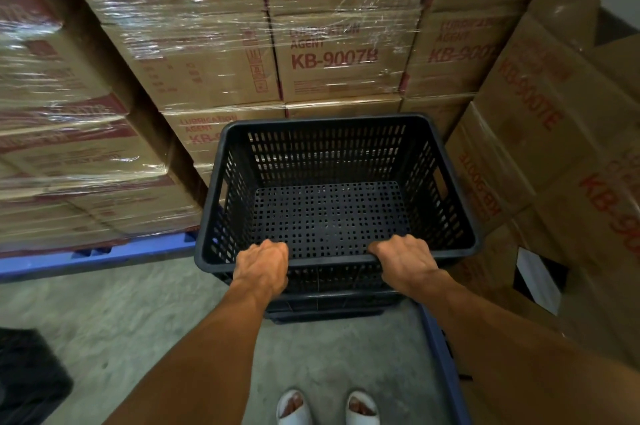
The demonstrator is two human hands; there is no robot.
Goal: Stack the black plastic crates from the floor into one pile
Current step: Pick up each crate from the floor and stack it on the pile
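A black perforated plastic crate (332, 164) sits on top of a pile of nested black crates (329, 308) in front of me; the rims of the lower ones show beneath it. My left hand (263, 267) grips the near rim on the left, fingers curled over the edge. My right hand (403, 260) grips the same rim on the right. The top crate is empty inside. Another black crate (27, 372) stands on the floor at the lower left, partly cut off by the frame.
Shrink-wrapped cardboard boxes (214, 53) on a blue pallet (97, 256) rise behind and to the left. More cartons (554, 154) stand on another blue pallet (441, 358) at the right. Grey concrete floor (138, 313) lies at the left; my sandalled feet (327, 407) stand below.
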